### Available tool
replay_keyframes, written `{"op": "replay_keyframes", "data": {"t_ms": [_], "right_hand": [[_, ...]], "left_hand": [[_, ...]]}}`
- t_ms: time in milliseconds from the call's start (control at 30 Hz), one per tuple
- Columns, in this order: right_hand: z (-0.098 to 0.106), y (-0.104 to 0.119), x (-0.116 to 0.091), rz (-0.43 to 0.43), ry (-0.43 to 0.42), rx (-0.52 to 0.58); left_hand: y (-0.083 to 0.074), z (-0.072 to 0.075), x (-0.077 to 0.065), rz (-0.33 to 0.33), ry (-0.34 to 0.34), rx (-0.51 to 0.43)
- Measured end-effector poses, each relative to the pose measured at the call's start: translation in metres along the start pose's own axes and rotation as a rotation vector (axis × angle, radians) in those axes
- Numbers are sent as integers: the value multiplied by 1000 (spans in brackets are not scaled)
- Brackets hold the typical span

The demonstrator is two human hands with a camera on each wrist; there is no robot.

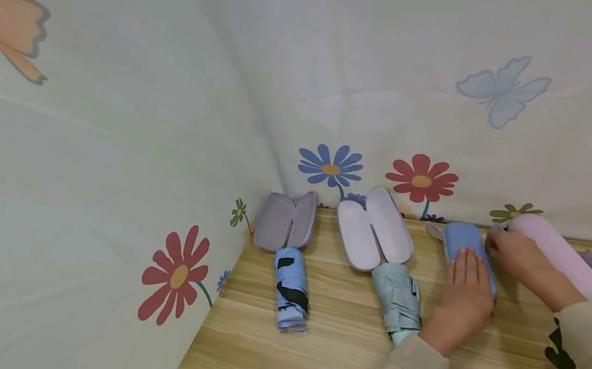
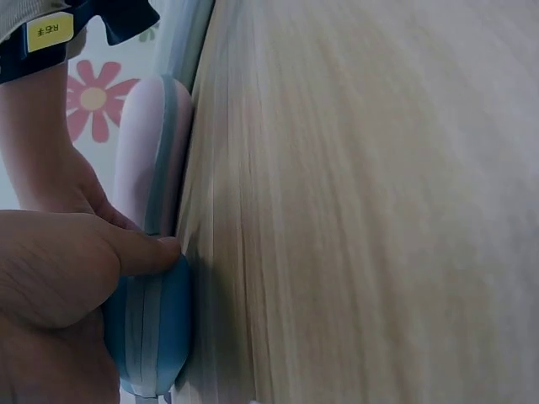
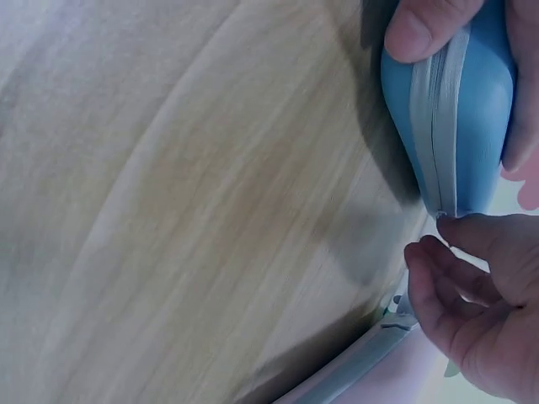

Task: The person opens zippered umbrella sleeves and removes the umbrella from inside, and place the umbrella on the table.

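the head view looks from above, forward and down, taking in the surface (image 1: 242, 365), the printed backdrop (image 1: 407, 46) behind it and, off to the right, the left hand (image 1: 466, 298) and right hand (image 1: 522, 256) by a blue case (image 1: 462, 236). the left wrist view sits low and close, turned sideways, facing along the surface past the blue case to a pink case (image 2: 143, 139). the right wrist view, also sideways and very near, faces the blue case's zipped end, sharing that case and both hands with the left wrist view.
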State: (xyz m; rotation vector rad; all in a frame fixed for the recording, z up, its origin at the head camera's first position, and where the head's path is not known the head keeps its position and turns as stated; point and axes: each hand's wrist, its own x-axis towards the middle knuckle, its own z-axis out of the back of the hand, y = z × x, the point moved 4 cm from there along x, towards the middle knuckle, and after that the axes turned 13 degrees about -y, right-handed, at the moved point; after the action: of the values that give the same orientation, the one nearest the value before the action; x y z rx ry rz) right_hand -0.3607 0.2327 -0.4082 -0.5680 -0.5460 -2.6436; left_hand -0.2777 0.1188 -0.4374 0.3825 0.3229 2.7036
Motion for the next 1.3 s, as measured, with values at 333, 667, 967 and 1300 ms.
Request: {"op": "replay_keyframes", "data": {"t_ms": [333, 667, 967, 1300], "right_hand": [[4, 0, -1, 52, -23, 8], [13, 4, -23, 137, 5, 52], [14, 12, -48, 97, 84, 169], [14, 15, -57, 35, 70, 142]], "left_hand": [[-5, -2, 1, 39, 36, 22], [-9, -6, 12, 118, 25, 41], [-3, -12, 24, 163, 73, 46], [-10, -20, 29, 160, 116, 32]]}}
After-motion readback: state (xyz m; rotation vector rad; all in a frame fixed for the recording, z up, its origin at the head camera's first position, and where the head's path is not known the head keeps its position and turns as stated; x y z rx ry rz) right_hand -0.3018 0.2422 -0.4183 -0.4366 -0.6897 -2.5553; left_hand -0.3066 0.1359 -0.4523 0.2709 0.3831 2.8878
